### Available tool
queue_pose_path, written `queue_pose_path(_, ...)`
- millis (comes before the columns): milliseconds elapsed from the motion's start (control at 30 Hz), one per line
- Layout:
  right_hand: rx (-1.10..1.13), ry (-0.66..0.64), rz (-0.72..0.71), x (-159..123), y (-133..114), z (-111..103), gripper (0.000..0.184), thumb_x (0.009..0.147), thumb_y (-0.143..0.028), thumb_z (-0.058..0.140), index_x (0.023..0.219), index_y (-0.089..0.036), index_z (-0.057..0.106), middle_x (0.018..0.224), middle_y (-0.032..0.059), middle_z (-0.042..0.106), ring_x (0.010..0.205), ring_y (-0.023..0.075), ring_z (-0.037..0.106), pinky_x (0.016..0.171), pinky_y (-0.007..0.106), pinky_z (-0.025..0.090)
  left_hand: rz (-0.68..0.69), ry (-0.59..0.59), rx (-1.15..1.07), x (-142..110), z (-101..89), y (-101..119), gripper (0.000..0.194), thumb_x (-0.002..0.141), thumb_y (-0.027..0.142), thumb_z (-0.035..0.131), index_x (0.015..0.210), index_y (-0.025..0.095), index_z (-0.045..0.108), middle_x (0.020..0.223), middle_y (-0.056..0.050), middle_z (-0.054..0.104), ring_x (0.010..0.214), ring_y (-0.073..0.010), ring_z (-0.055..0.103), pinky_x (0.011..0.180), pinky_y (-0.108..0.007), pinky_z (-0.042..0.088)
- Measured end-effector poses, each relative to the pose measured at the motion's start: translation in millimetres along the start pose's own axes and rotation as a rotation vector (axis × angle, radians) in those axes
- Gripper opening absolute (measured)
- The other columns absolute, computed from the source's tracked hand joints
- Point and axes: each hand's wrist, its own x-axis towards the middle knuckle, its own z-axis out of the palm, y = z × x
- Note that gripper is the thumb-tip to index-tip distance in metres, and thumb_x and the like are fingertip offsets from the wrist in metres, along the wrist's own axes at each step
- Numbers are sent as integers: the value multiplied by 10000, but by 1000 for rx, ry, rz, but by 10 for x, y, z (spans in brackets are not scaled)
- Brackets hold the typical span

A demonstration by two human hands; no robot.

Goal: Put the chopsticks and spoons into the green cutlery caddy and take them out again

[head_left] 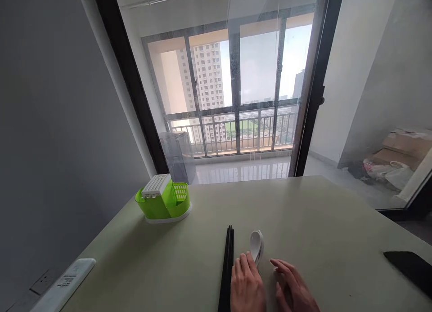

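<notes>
White soup spoons (pixel 255 242), seemingly nested together, lie on the table with bowls pointing away from me. My left hand (pixel 248 284) rests palm down between them and a bundle of black chopsticks (pixel 227 262). Its fingers are stretched forward side by side, with the fingertips against the spoons, whose handles are partly hidden. To the right of the spoons, my right hand (pixel 294 288) is held half curled, thumb apart from the fingers. Nothing shows in its grasp, and a small gap separates it from the spoons.
A green and white utensil caddy (pixel 165 204) stands at the table's back left. A white power strip (pixel 65 283) lies at the left edge, and a black flat object (pixel 410 269) at the right. Beyond the table (pixel 330 231) is a glass door.
</notes>
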Motion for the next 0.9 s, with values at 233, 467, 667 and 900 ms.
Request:
queue_pose_path(233,-240,-70,-64,-66,174,88,674,1008,-142,269,1625,-381,138,1626,52,377,1449,245,442,1087,415,499,-92,3,4,17,204,212,521,889,14,513,1400,73,596,1323,-264,646,1217,-359,639,1013,-512,567)
queue_pose_path(467,-369,-167,-80,-79,31,73,787,991,-245,446,1624,-403,5,1680,38,231,1486,312,364,1082,477,492,-106,-34,16,22,199,321,537,890,-21,478,1403,87,596,1277,-245,679,1146,-323,683,981,-459,594)
queue_pose_path(667,-381,-147,-94,-96,79,98,805,988,-218,450,1623,-392,-14,1682,40,222,1489,289,364,1087,439,495,-85,-72,-5,9,65,334,482,928,84,535,1405,119,602,1295,-233,673,1177,-325,659,998,-467,570)
queue_pose_path(900,-340,-131,-48,-102,135,108,872,907,-73,364,1615,-413,-16,1692,1,172,1481,291,372,1071,454,518,-47,-154,-81,-37,101,248,575,926,321,638,1466,150,539,1375,-246,619,1258,-384,590,1024,-549,520)
